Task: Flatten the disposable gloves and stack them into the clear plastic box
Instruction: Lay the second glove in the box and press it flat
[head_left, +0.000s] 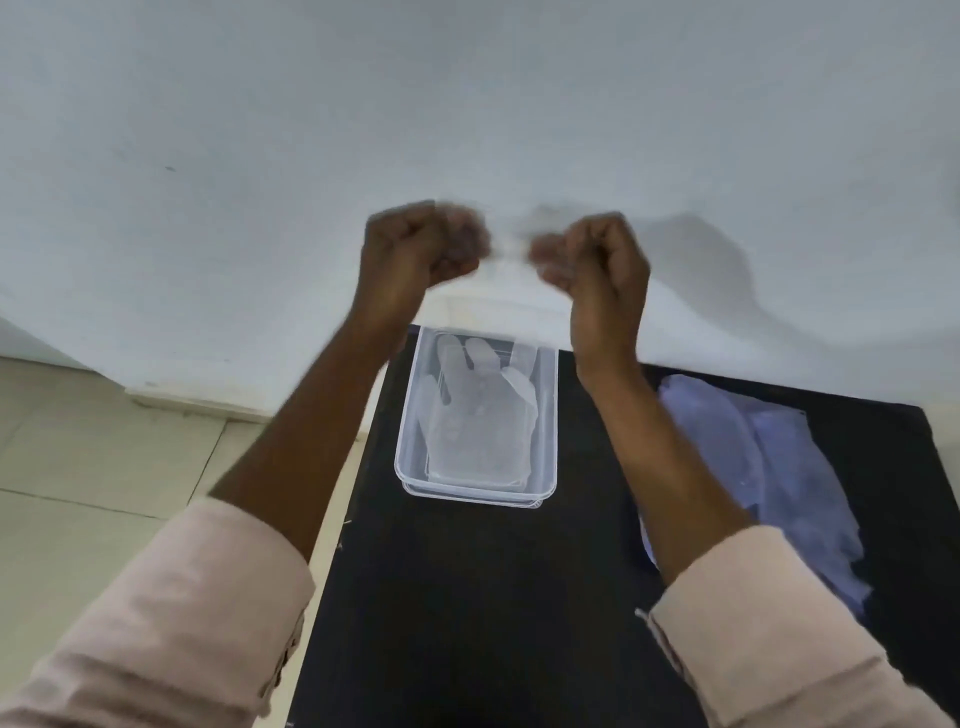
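Observation:
Both hands are raised in front of the white wall, above the far end of the table, and both are motion-blurred. My left hand (421, 249) and my right hand (597, 260) are closed into fists a short way apart. A faint, see-through disposable glove (511, 249) seems stretched between them, and a whitish film shows over the fingertips. Below them the clear plastic box (548, 415) stands on the black table (467, 597). Flattened clear gloves (478, 415) lie in the box, fingers pointing away from me. A pile of loose gloves (789, 467), bluish against the black, lies to the right.
The table's left edge drops off to a beige tiled floor (104, 467). The white wall (467, 104) stands right behind the table's far edge. My pink sleeves (182, 623) fill the lower corners.

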